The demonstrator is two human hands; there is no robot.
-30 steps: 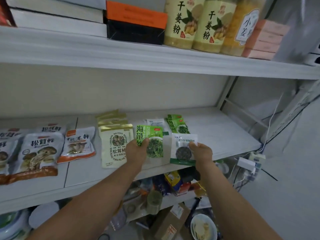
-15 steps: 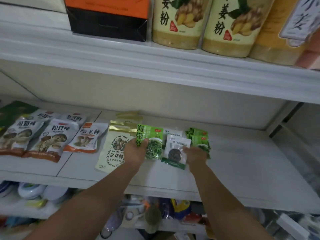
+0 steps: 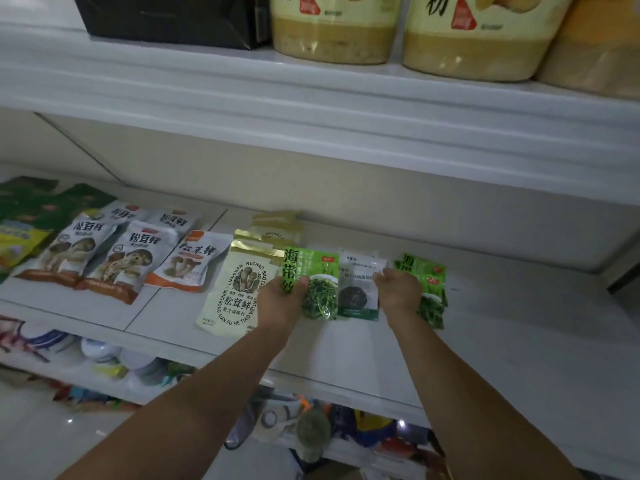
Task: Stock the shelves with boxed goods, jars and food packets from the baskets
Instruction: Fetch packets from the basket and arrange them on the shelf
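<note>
Green packet: glossy plastic film, its clear window wrinkled and catching light.
White packet: smooth, shiny plastic with a clear round window.
Cream pouch: matt body, gold metallic foil band on top.
Mushroom packets: shiny, crinkled plastic film.
Shelf: smooth white surface, faint sheen.
Jars: clear glossy walls, glass or plastic unclear.
Black box: matt card.

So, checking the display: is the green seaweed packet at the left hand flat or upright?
Flat: the green seaweed packet lies face up on the shelf, label showing; the left hand pinches its edge.
</note>
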